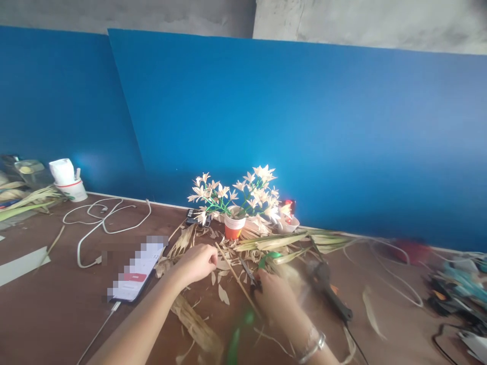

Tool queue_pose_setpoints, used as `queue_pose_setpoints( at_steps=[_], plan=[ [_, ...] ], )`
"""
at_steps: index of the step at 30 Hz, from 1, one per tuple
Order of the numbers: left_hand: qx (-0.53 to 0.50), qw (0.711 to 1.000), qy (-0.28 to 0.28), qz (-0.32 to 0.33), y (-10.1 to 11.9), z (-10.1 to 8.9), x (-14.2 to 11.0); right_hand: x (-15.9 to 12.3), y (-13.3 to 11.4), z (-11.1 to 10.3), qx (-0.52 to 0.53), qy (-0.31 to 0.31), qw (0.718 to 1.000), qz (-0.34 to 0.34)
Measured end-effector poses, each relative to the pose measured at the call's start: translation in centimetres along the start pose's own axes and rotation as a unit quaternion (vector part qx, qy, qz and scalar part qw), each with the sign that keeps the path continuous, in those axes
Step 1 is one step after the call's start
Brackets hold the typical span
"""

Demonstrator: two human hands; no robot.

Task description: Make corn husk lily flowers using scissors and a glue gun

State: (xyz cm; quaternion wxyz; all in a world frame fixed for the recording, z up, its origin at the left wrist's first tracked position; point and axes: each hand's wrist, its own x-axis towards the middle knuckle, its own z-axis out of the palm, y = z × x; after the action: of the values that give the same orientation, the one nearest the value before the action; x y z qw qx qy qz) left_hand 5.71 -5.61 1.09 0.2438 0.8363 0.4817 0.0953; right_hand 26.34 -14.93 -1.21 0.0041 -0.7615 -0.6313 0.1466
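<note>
My left hand (pixel 201 262) is closed above the table, its fingertips curled inward. Whatever it may pinch is hidden. My right hand (pixel 274 299), a little blurred, grips a pair of scissors (pixel 248 271) by the dark handles, with the blades pointing away from me. A thin tan stick (pixel 233 267) slants between the two hands. Pale leaf-shaped pieces (pixel 223 294) lie scattered under and around them. Just beyond stands an orange-and-white paper cup (pixel 234 229) holding green stems with cream-coloured flowers (pixel 261 195). Something bright green (pixel 269 258) lies past my right hand.
A phone (pixel 139 274) with a white cable is at left. To the right lies a black glue gun (pixel 330 294) with a cord. Dried husks (pixel 196 324) and long leaf strips (pixel 274 241) cover the middle. A blue panel (pixel 289 121) borders the table's back.
</note>
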Motion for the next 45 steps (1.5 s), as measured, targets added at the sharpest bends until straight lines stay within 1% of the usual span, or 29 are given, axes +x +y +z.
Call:
queue_pose_setpoints(
  at_steps=[3, 5, 8, 10, 12, 15, 19, 21, 24, 28, 30, 32, 34, 36, 38, 39, 40, 42, 43, 44, 45],
  plan=[
    [-0.033, 0.998, 0.045, -0.001, -0.1, -0.9, 0.0, -0.3, -0.2, -0.3, -0.006, -0.001, 1.000, -0.001],
    [-0.049, 0.997, 0.058, -0.008, -0.3, -1.6, 0.0, -0.3, -0.3, -0.5, -0.008, 0.003, 1.000, -0.003],
    [-0.057, 0.997, 0.046, -0.013, -0.7, -2.3, 0.1, -0.4, -0.5, -0.5, -0.011, 0.006, 1.000, -0.011],
    [-0.065, 0.998, 0.025, -0.003, -0.7, -2.1, 0.1, -0.3, -0.2, -0.8, -0.008, 0.012, 1.000, -0.016],
    [-0.081, 0.997, 0.010, 0.010, -0.5, -1.7, 0.2, -0.3, 0.5, -1.5, -0.003, 0.031, 0.999, -0.012],
    [-0.090, 0.996, -0.001, 0.027, 0.5, -0.9, 0.5, -0.3, 2.4, -3.2, 0.007, 0.058, 0.998, 0.022],
    [-0.080, 0.993, -0.038, 0.075, 2.9, 0.2, 1.0, -0.1, 5.5, -5.7, 0.003, 0.080, 0.993, 0.085],
    [-0.090, 0.991, -0.027, 0.094, 4.3, 0.9, 1.4, 0.2, 6.6, -6.2, 0.000, 0.094, 0.990, 0.102],
    [-0.092, 0.989, -0.011, 0.119, 6.2, 2.1, 1.9, 1.2, 7.5, -5.8, 0.005, 0.115, 0.989, 0.090],
    [-0.098, 0.985, -0.007, 0.144, 7.7, 3.5, 2.7, 2.8, 7.9, -4.2, 0.015, 0.119, 0.992, 0.047],
    [-0.102, 0.984, -0.001, 0.145, 7.9, 4.1, 3.0, 3.4, 8.0, -3.5, 0.022, 0.123, 0.992, 0.030],
    [-0.112, 0.983, 0.008, 0.145, 7.9, 4.6, 3.3, 3.6, 8.0, -3.3, 0.029, 0.132, 0.991, 0.012],
    [-0.135, 0.980, 0.030, 0.143, 7.7, 4.9, 3.5, 3.5, 7.8, -3.6, 0.033, 0.141, 0.989, -0.007],
    [-0.180, 0.974, 0.056, 0.126, 7.6, 5.1, 3.8, 2.9, 7.2, -4.3, 0.035, 0.151, 0.988, -0.023],
    [-0.267, 0.959, 0.053, 0.077, 7.6, 5.1, 4.0, 2.1, 6.3, -5.0, 0.038, 0.161, 0.985, -0.043],
    [-0.327, 0.944, 0.037, 0.041, 7.7, 5.2, 4.0, 1.6, 5.6, -5.2, 0.040, 0.166, 0.984, -0.053],
    [-0.391, 0.920, 0.011, 0.006, 7.8, 5.2, 4.0, 1.0, 4.9, -5.3, 0.043, 0.170, 0.982, -0.071],
    [-0.513, 0.855, -0.065, -0.041, 8.0, 5.2, 3.8, 0.1, 3.3, -5.3, 0.053, 0.170, 0.976, -0.123],
    [-0.559, 0.821, -0.104, -0.049, 8.1, 5.3, 3.6, -0.3, 2.5, -5.1, 0.057, 0.157, 0.976, -0.140],
    [-0.590, 0.795, -0.134, -0.055, 8.1, 5.3, 3.5, -0.7, 1.7, -4.8, 0.067, 0.145, 0.974, -0.162],
    [-0.607, 0.777, -0.152, -0.064, 8.2, 5.4, 3.3, -0.9, 1.1, -4.5, 0.083, 0.134, 0.970, -0.184]
  ],
)
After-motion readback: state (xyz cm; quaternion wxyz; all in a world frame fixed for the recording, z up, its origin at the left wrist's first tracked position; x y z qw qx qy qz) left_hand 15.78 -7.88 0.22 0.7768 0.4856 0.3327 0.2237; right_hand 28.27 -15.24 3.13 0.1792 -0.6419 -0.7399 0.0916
